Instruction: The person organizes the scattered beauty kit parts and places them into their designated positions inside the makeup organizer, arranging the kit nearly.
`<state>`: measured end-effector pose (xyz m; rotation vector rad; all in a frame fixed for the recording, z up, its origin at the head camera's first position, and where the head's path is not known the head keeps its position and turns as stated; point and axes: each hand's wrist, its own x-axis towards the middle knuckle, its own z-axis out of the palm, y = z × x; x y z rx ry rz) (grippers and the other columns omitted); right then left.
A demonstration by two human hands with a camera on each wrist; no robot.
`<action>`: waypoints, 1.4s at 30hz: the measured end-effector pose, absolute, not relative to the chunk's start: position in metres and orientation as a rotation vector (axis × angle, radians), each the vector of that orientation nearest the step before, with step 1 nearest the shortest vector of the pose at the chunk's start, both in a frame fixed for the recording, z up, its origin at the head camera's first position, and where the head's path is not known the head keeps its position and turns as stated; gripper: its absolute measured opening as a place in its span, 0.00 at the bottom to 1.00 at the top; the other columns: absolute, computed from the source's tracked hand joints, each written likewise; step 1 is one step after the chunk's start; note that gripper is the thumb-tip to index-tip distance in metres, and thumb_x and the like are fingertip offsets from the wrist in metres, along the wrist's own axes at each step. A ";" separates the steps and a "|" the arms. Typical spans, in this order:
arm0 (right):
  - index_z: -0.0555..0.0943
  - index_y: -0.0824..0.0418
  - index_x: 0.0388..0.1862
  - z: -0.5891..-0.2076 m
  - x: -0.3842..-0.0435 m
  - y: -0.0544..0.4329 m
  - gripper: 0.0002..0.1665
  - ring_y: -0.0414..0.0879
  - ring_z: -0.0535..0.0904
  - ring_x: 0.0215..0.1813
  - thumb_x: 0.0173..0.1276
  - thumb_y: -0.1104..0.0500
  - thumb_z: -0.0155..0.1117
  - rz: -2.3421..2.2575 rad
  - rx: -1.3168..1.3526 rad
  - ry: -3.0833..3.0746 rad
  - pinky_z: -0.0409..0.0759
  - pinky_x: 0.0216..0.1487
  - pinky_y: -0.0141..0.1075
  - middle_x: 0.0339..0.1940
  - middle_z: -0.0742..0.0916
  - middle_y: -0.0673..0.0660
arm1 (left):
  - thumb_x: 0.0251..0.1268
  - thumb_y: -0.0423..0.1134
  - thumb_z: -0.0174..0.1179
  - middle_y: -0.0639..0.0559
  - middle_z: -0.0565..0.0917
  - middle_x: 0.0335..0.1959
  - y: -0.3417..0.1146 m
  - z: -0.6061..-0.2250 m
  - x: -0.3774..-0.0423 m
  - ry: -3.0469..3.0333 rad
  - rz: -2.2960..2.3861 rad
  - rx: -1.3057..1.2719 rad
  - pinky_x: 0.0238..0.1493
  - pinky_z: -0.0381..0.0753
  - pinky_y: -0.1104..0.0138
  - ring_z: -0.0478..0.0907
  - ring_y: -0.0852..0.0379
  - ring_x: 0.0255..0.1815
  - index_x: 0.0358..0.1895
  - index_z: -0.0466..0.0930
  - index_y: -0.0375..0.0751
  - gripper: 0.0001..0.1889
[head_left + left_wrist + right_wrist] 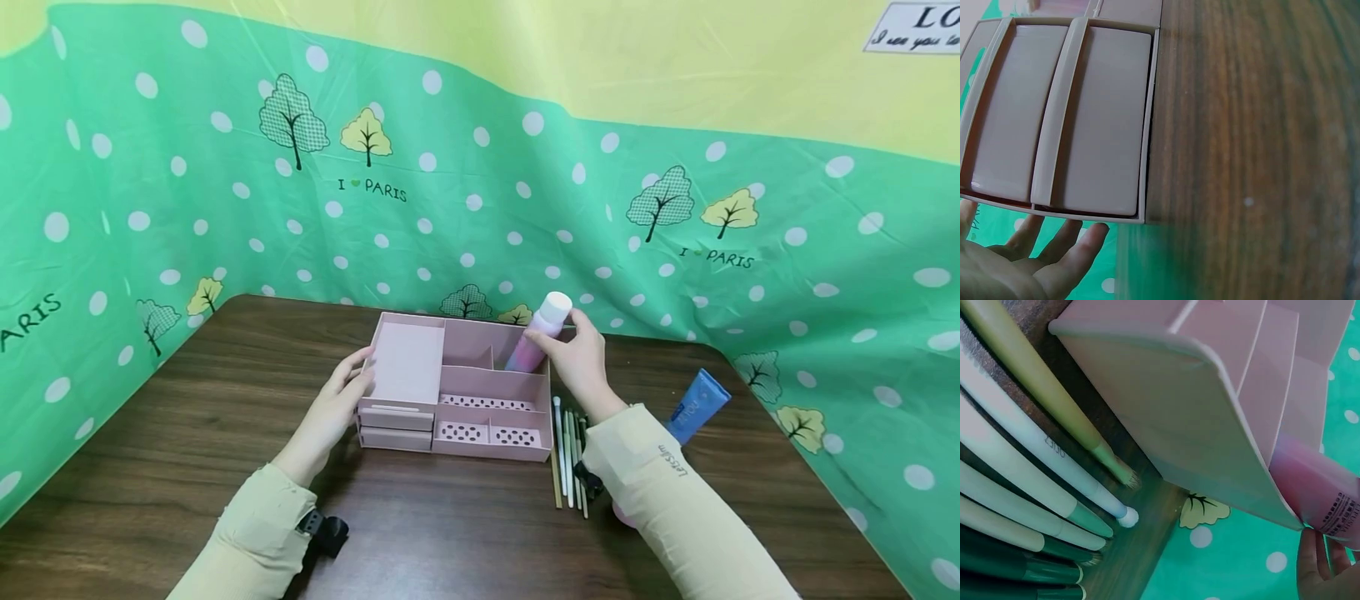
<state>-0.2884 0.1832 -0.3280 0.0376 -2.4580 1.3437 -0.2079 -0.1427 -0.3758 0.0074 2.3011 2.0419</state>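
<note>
Reaching in from the near side of the box (405,358), two sleeves (247,533) hang over the brown table (450,533). Thin brushes (1041,440) lie just right of the box. Two drawers (395,418) fill the box's front left side. The left hand (332,412) touches the box's left side, fingers a bit spread. A blue tube (697,406) is well right of the box. The right hand (585,362), at the box's back right, pinches a bottle (527,353) between thumb and fingers. The bottle leans right, its low end inside the box's back right part, white cap (557,306) up. Green cloth (450,179) hangs behind the box.
</note>
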 end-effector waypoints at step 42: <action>0.77 0.64 0.61 -0.337 -0.278 0.192 0.32 0.52 0.75 0.50 0.62 0.52 0.73 1.400 0.075 -2.558 0.73 0.46 0.36 0.54 0.79 0.62 | 0.80 0.51 0.42 0.41 0.62 0.70 -0.142 -0.376 -0.208 2.326 2.018 -0.012 0.57 0.69 0.57 0.64 0.45 0.67 0.78 0.54 0.56 0.27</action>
